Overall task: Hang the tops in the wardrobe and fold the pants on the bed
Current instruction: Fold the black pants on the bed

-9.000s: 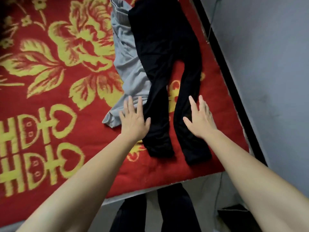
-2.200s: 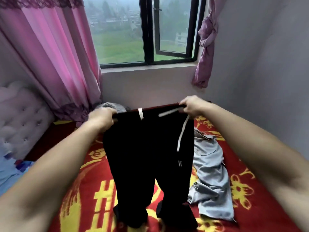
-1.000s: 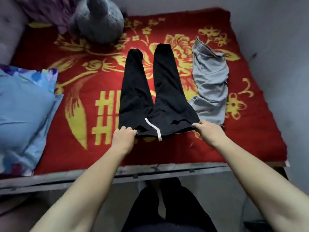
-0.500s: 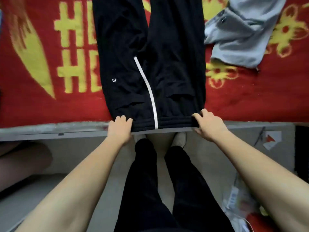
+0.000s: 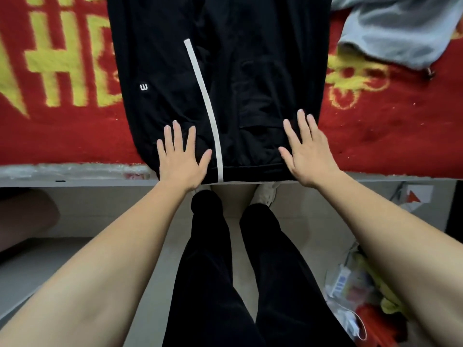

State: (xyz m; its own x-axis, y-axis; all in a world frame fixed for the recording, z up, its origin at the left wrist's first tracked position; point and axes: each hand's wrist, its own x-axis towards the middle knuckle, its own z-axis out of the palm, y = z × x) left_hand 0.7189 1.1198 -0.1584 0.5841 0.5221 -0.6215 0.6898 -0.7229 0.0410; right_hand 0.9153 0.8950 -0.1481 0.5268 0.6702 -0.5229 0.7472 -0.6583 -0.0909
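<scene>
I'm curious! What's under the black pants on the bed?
The red and yellow blanket shows all around the black pants, so it likely runs underneath. Anything else beneath them is covered and cannot be seen.

This is a bedroom in a home. A bed (image 5: 75, 175) carries a red blanket (image 5: 62, 136) patterned in yellow, with black pants (image 5: 250, 71) and a grey garment (image 5: 400, 28) laid on it. Plastic bags (image 5: 350, 299) lie on the pale floor (image 5: 75, 246) beside it.
</scene>
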